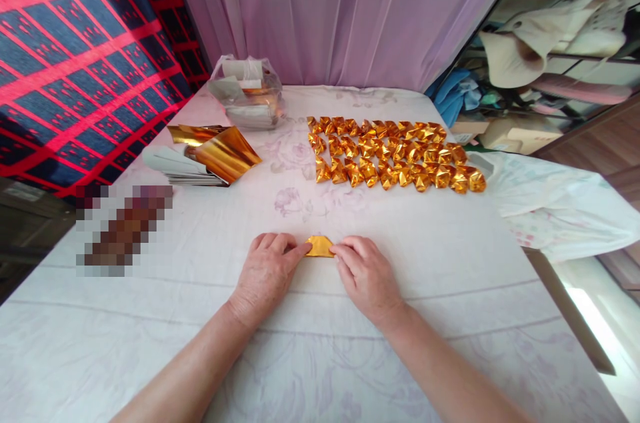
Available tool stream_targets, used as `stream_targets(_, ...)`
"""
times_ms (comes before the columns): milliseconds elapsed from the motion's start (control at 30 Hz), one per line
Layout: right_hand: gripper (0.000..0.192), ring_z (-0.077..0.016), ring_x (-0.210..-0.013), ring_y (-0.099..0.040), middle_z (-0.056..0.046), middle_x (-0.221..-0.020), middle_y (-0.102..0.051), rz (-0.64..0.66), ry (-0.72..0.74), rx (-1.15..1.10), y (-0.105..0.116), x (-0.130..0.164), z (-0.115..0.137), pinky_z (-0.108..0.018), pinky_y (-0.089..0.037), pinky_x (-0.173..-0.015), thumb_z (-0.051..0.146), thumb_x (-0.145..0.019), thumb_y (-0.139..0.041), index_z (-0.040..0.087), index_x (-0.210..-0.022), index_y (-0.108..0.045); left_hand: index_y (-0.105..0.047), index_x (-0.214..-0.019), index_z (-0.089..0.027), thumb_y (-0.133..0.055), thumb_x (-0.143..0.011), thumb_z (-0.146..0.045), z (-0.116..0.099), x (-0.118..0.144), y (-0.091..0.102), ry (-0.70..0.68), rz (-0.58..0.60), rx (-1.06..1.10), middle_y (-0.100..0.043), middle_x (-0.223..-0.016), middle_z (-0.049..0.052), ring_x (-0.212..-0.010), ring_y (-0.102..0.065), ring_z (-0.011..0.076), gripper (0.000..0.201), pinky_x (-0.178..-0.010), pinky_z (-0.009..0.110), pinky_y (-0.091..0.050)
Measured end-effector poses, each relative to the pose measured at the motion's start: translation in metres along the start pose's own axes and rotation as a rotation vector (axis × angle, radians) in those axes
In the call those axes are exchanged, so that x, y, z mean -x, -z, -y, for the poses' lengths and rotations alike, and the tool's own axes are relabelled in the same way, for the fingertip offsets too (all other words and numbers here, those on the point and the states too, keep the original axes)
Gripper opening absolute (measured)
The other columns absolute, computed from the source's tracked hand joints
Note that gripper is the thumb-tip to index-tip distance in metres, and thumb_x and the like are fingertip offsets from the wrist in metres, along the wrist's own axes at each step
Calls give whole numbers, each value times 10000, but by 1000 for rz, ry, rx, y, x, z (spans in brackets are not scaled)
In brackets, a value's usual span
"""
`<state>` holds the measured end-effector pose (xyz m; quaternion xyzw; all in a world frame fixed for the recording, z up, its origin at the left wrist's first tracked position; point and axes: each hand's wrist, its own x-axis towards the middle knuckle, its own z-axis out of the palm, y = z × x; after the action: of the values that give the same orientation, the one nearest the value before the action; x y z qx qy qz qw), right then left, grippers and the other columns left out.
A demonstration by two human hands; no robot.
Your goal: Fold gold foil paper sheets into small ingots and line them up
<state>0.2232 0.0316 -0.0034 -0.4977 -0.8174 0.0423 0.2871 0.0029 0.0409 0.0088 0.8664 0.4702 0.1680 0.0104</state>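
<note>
A small folded piece of gold foil paper [320,247] lies flat on the table between my two hands, its top corners slanted. My left hand [270,269] has its thumb on the paper's left end, with the other fingers curled. At the right end, my right hand [367,273] presses the paper with thumb and index finger. Beyond them stand several folded gold paper ingots [395,153] in three rows. To the left is a fanned stack of gold foil sheets [227,153] with white backs.
A clear plastic bag [247,93] of more paper sheets sits at the back left. A blurred-out item [125,229] lies near the left edge. A pale floral cloth [320,356] covers the table. Purple curtain [340,16] hangs behind; cluttered shelves [550,56] stand right.
</note>
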Motion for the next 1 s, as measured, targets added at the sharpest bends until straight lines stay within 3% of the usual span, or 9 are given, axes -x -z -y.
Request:
stream_targets(100,283,-265,-1097,-568,-122,-1216,-632,55,66,51,5,-2,6,-435,-494,-921,205,-937,-530,193,-1184,-667,-642,-1224,-265,-573,-921,-175,0,0,2,-12,22,-10,-632,-997,63,-882,-554,230,323,-805,404,-454)
stream_targets(167,347,-311,-1272,-477,-132,-1393,-543,105,113,82,7,-3,9,-488,-448,-982,243,-924,-576,230,-1266,-631,-638,-1234,-262,-583,-914,-168,0,-1,2,-15,31,-17,-633,-1006,64,-895,-557,236,338,-815,410,-456)
stream_targets(267,441,-355,-1398,-350,-149,-1509,-430,166,108,115,8,-4,10,-549,-394,-1028,314,-889,-651,274,-1325,-598,-638,-1238,-277,-572,-917,-160,0,-1,3,-11,34,-11,-631,-1014,61,-905,-561,235,348,-824,413,-456)
stream_targets(433,467,-374,-1406,-341,-155,-1512,-430,181,62,137,5,-3,10,-586,-372,-1045,369,-857,-692,284,-1310,-616,-638,-1237,-290,-550,-925,-154,-1,-1,2,-6,23,3,-635,-1014,61,-909,-564,228,351,-828,407,-458)
stream_targets(800,261,-320,-1331,-457,-120,-1383,-589,53,58,264,5,-1,10,-503,-382,-1015,284,-931,-574,200,-1146,-696,-663,-1191,-256,-565,-916,-155,-1,-1,3,-12,15,5,-673,-1092,62,-921,-587,231,309,-831,405,-466)
stream_targets(1000,269,-312,-1302,-474,-79,-1331,-638,54,104,219,5,-1,8,-485,-371,-1013,250,-947,-539,173,-1162,-681,-643,-1219,-223,-536,-914,-138,-2,0,3,-76,23,2,-668,-1281,49,-1135,-581,265,334,-1016,491,-390)
